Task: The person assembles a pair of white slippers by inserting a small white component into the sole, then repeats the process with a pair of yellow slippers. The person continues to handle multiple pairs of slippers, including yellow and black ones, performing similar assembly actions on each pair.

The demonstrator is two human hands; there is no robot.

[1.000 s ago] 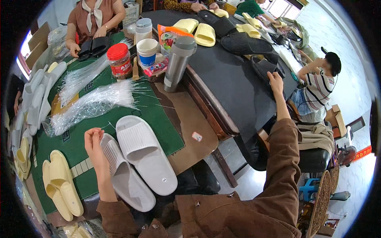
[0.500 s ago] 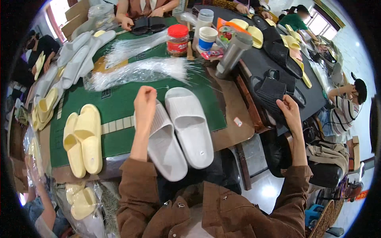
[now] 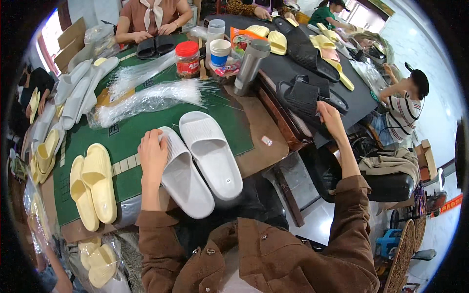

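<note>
A pair of light grey slide sandals lies at the table's near edge, the left slide (image 3: 188,183) and the right slide (image 3: 215,158) side by side, toes toward me. My left hand (image 3: 153,154) is closed at the outer side of the left slide's strap; its fingertips are beside the strap, and what they hold is too small to tell. Over by the black slides (image 3: 303,95) on the right, my right hand (image 3: 330,118) has its fingers pressed together; anything in them cannot be made out. A pair of yellow slides (image 3: 100,183) stands farther left.
Two bundles of thin clear plastic strands (image 3: 151,102) lie on the green mat (image 3: 132,139). Behind them stand a red-lidded jar (image 3: 187,61), a paper cup (image 3: 220,53) and a steel flask (image 3: 251,66). Co-workers sit around. A dark chair (image 3: 391,188) is at right.
My left hand has come down from above the left grey slide's strap to its outer side. My right hand stays closed near the black slides. The whole view has shifted.
</note>
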